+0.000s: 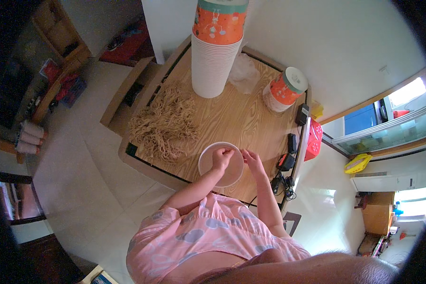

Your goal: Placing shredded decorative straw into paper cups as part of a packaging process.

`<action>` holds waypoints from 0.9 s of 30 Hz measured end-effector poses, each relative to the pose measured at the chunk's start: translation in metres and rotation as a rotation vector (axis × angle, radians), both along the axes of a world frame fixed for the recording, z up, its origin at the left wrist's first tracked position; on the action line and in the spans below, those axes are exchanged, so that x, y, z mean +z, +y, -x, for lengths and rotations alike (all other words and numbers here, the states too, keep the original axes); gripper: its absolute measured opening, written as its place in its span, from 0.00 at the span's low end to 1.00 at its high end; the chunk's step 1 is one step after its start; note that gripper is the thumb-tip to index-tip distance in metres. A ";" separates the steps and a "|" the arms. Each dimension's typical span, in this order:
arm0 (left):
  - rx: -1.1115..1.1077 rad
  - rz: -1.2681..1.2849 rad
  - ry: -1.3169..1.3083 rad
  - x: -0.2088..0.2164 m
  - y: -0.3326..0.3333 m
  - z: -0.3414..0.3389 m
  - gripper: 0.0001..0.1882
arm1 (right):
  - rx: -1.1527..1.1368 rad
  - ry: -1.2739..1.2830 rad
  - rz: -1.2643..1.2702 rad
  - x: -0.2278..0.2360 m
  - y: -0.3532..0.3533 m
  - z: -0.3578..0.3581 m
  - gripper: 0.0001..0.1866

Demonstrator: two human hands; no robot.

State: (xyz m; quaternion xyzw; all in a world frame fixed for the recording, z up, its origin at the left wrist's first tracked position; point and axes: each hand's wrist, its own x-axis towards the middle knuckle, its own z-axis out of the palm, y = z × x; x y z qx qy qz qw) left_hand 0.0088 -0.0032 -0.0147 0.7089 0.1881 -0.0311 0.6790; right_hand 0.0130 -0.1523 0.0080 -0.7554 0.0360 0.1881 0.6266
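A round paper bucket (201, 163) with a white rim stands near the table's front edge, its mouth facing up. My left hand (222, 157) reaches over the mouth, fingers pinched just inside the right side of the rim; what they hold is too small to make out. At the outside of that rim, the fingertips of my right hand (253, 162) close on the bucket's edge. To the left lies a loose heap of tan cords (165, 123). Behind it rises a tall stack of white buckets (212, 66), the top one orange and teal.
A shorter stack of orange buckets (285, 90) stands at the back right, beside a crumpled clear plastic bag (244, 73). Black power adapters (286, 162) and tangled cables line the right edge. An open cardboard box (128, 94) adjoins the table's left; a red basket (313, 139) sits beyond the right.
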 end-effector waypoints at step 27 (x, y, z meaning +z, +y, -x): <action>-0.010 0.115 0.029 0.001 0.002 -0.001 0.08 | -0.188 0.360 -0.508 -0.004 0.023 -0.021 0.10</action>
